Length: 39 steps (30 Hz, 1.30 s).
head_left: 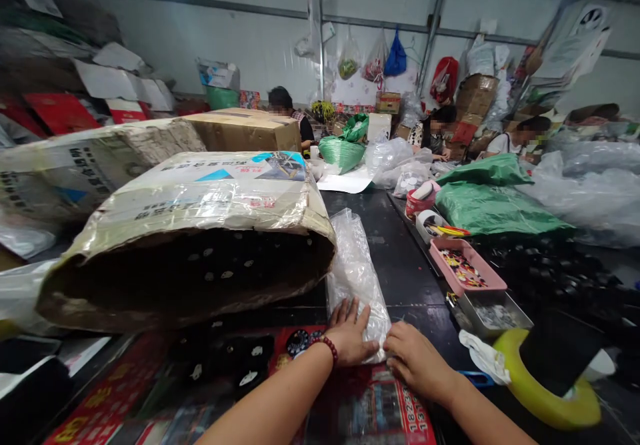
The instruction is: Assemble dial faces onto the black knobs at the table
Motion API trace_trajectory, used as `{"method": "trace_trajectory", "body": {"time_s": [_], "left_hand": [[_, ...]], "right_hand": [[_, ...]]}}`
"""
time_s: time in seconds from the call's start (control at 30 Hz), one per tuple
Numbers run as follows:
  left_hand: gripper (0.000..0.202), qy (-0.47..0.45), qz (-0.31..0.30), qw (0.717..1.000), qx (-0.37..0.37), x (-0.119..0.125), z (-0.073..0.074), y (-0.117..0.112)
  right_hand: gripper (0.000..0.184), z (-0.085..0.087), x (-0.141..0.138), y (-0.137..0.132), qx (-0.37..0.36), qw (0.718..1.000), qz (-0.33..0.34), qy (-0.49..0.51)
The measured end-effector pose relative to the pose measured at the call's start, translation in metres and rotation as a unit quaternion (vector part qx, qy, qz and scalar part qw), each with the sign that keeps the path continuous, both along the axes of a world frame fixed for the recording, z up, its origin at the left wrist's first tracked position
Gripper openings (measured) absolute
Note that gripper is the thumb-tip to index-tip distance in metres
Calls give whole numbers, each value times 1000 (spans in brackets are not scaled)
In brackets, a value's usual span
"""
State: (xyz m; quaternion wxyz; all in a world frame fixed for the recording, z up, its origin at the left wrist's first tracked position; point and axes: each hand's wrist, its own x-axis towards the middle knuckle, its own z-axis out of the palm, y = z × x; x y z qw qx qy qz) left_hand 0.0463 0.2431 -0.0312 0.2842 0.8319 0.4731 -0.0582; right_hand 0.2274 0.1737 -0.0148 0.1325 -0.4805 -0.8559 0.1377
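A clear plastic bag (354, 258) lies lengthwise on the dark table, its near end over a red printed sheet (373, 405). My left hand (350, 335), with a beaded bracelet at the wrist, rests flat on the bag, fingers spread. At the bag's near right corner, my right hand (415, 358) has its thumb and fingers closed together on the plastic edge. Left of the bag, a large cardboard carton (220, 198) lies with its mouth towards me, holding dark items with small white spots. Several black pieces with white spots (250, 358) lie on the sheet near my left forearm.
To the right stand a pink tray (457, 265) of small coloured parts, a metal tray (495, 315), a yellow tape roll (545, 391) and blue-handled scissors (477, 379). Green bags (505, 205) lie beyond. Several people sit working at the far end.
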Motion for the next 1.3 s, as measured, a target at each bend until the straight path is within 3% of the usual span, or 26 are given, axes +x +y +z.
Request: {"method": "trace_trajectory", "body": {"time_s": [0.17,0.33,0.43,0.53,0.67,0.77,0.93,1.07,1.17,1.3], "left_hand": [[83,-18,-32,999,-23,-8,9,4],[80,-73,-75,994,-36,-20,24,5],[56,-128,-81,988,27,-23,30,-2],[22,-116,-35,989,83,-24,28,-13],[26,-72,31,994,69,-23,17,-18],[26,-54,54,996,36,-20,9,-8],[28,-36,44,998,-20,-14,5,18],[28,-40,31,998,-44,-12,1,28],[18,-58,36,997,-33,-16,2,25],[18,-84,38,996,17,-26,17,9]], "right_hand": [[17,-19,4,-5,6,1000,-5,2],[16,-20,3,12,-4,999,-52,13],[16,-19,4,24,-15,996,-87,18],[14,-20,3,33,-30,995,-97,21],[9,-21,-2,36,-36,995,-96,8],[9,-15,-7,30,-13,994,-104,-6],[9,-6,-15,17,34,999,-30,-19],[15,-13,-22,17,46,998,12,-35],[16,-21,-24,23,38,999,8,-24],[18,-25,-21,36,16,1000,-16,12]]}}
